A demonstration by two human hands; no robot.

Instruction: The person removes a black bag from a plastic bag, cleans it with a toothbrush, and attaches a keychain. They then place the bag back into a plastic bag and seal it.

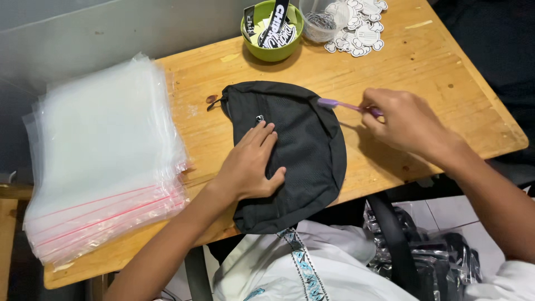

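Note:
A black fabric pouch bag (306, 150) lies flat on the wooden table (434, 72), its lower end hanging over the near edge. My left hand (252, 164) rests palm down on the bag, fingers spread beside a small metal zipper pull (259, 117). My right hand (404, 121) grips a purple toothbrush (341, 105) by its handle. The brush head touches the bag's upper right edge.
A thick stack of clear zip bags with red seal strips (100, 161) covers the table's left side. At the back stand a green bowl of black-and-white stickers (272, 30), a clear cup (320, 21) and loose white stickers (362, 28). Packed bags (440, 256) lie on the floor.

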